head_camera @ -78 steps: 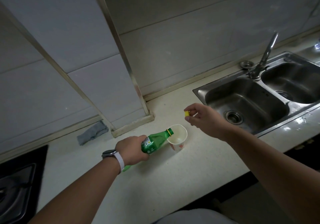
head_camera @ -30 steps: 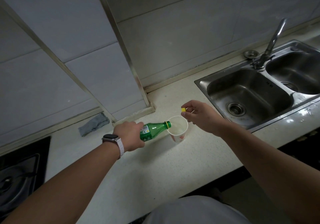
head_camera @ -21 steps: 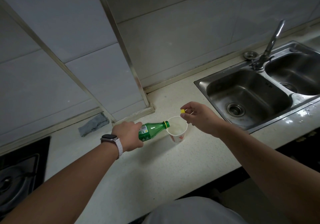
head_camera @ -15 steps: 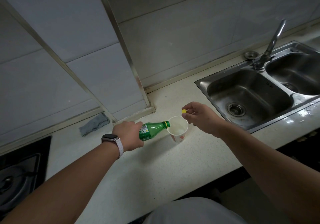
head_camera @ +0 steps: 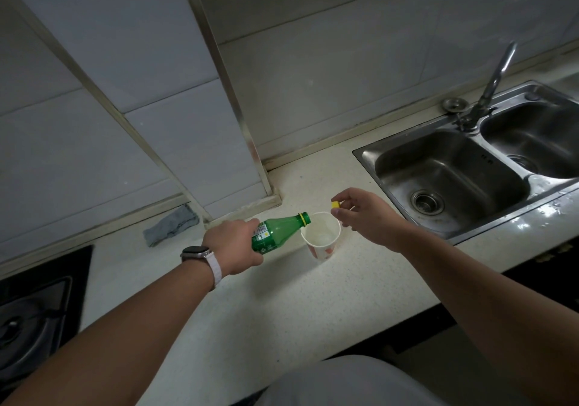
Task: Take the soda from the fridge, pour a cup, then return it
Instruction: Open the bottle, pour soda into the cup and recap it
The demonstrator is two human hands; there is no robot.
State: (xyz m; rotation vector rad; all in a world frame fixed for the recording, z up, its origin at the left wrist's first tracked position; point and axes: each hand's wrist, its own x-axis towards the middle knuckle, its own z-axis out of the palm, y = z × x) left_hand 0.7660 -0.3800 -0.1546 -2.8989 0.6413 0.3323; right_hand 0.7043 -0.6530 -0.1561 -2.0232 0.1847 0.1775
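- Your left hand (head_camera: 233, 245) is wrapped round the base of the green soda bottle (head_camera: 280, 231). The bottle is tipped nearly flat, with its mouth at the rim of the paper cup (head_camera: 321, 238).
- Nothing steadies the cup, so a nudge from the neck could topple it.
- The bottle's label shows a barcode and pale characters too small to read.
- Your right hand (head_camera: 366, 214), just beyond the cup, pinches the yellow cap (head_camera: 335, 204) in its fingertips. If it slips, it may roll towards the sink (head_camera: 391, 167).

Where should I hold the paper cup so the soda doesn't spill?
Hold the paper cup round its side wall, below the rim, probably from the sink side: it stands upright and open, and the green bottle in the left hand leans over its other edge.
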